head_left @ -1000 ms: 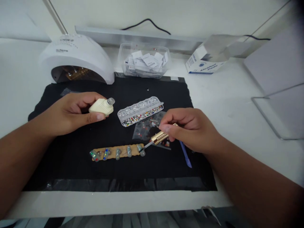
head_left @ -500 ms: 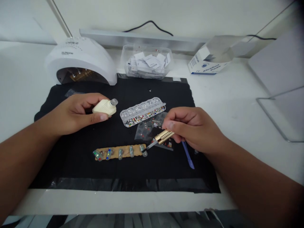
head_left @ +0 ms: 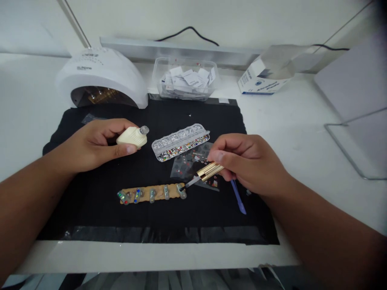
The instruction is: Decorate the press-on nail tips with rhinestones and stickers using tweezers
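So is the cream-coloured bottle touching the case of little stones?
Apart. The head view shows black mat between the cream-coloured bottle in your left hand and the case.

Your left hand (head_left: 104, 141) hides the back end of the cream bottle (head_left: 130, 137); your right hand (head_left: 246, 163) covers the upper ends of the gold-handled brush (head_left: 208, 171) and purple stick (head_left: 238, 197). Whether the bristles touch the rightmost nail tip (head_left: 182, 194) is too small to tell. The brush partly covers the printed sheet (head_left: 182, 166). Your forearms (head_left: 314, 211) and the grey panel (head_left: 359, 80) leave the picture.
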`<state>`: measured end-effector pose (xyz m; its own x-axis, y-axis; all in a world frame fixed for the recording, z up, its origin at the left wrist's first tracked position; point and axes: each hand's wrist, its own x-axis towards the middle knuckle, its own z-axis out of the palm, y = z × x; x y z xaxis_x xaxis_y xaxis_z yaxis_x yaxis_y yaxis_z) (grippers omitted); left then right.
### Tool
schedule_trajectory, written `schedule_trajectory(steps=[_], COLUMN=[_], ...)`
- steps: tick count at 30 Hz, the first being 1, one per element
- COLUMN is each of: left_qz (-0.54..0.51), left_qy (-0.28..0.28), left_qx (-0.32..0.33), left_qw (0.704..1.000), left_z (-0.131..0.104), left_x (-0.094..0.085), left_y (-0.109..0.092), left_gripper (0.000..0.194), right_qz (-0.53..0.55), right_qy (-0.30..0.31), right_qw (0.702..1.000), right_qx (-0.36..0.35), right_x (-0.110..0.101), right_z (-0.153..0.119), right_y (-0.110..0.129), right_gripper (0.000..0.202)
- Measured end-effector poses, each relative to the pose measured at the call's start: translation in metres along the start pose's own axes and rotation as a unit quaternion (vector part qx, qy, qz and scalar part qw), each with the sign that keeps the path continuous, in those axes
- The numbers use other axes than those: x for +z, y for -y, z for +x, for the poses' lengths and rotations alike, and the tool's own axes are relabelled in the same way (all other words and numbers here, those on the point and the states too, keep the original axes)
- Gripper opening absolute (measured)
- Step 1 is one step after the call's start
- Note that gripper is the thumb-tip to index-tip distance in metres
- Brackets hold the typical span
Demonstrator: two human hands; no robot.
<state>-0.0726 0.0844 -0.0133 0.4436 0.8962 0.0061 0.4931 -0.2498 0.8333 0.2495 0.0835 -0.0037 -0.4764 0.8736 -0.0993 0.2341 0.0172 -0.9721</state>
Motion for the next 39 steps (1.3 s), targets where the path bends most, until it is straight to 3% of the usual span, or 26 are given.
schedule_trajectory(steps=[21,33,39], left_qz=[-0.015,-0.006,0.003], left_qy=[-0.022,-0.037,-0.019], left_qx=[-0.012,-0.018,-0.018], left_qw=[1.0,0.999,1.0], left_z=[0.004,0.005,0.004], left_x=[0.006,0.008,0.007], left_y=[-0.008,-0.006,-0.008], left_gripper=[0.023,0.022,0.022], right_qz=[-0.061,-0.19,-0.161], right_qy=[-0.022,-0.043,-0.048], right_qw=[0.998,0.976,0.982], right_qx=[0.004,-0.098,-0.082], right_x=[0.009,0.012,0.01], right_z=[-0.006,-0.02,-0.019], right_y=[0.01,0.025,0.023], right_gripper=[0.024,0.026,0.026])
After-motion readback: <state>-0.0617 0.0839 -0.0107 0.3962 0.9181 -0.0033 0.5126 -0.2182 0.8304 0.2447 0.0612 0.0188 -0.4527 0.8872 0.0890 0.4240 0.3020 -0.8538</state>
